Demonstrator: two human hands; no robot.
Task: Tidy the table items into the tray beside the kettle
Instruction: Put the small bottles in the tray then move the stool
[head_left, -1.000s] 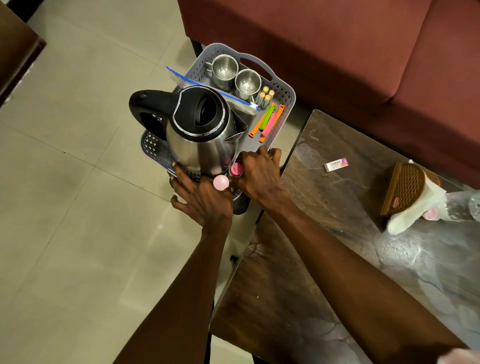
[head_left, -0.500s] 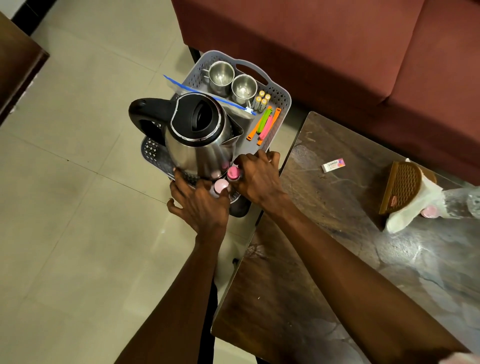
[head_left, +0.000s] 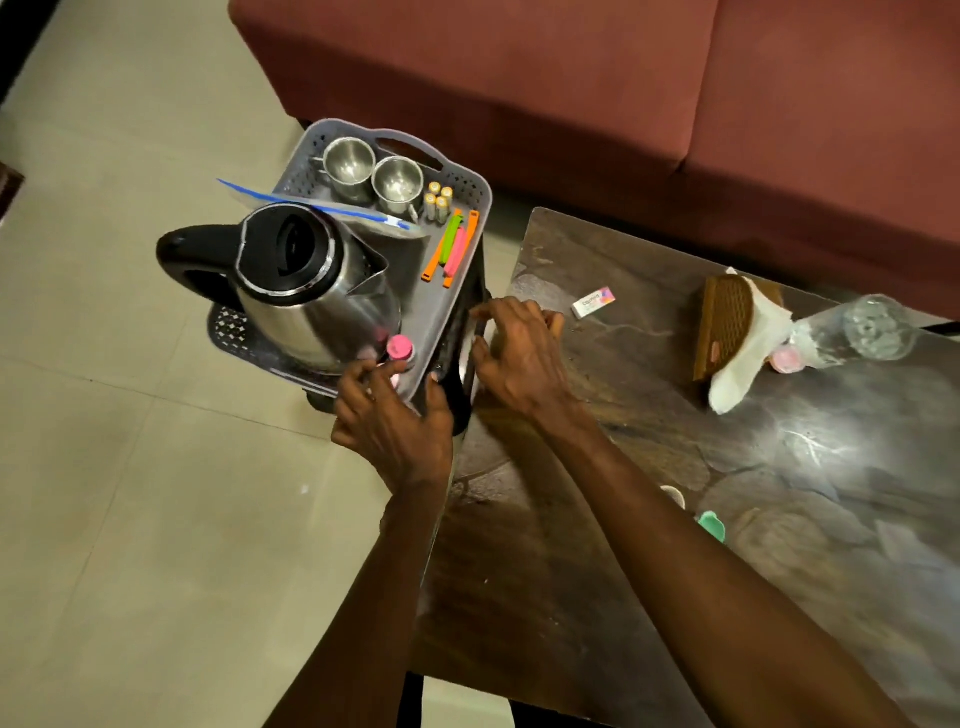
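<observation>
- Grey perforated tray (head_left: 470, 195): steel kettle (head_left: 311, 291), two cups (head_left: 349, 165), four batteries (head_left: 439, 200).
- Left hand (head_left: 395, 421) pinches pink-capped bottle (head_left: 399, 349) at kettle's five o'clock.
- Right hand (head_left: 519, 353) loose, empty.

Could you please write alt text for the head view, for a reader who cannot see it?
The left hand sets a pink-capped bottle into a grey tray beside a steel kettle, while the right hand hovers over the table edge. The tray also holds two cups, batteries and clips; an eraser lies on the table.
</observation>
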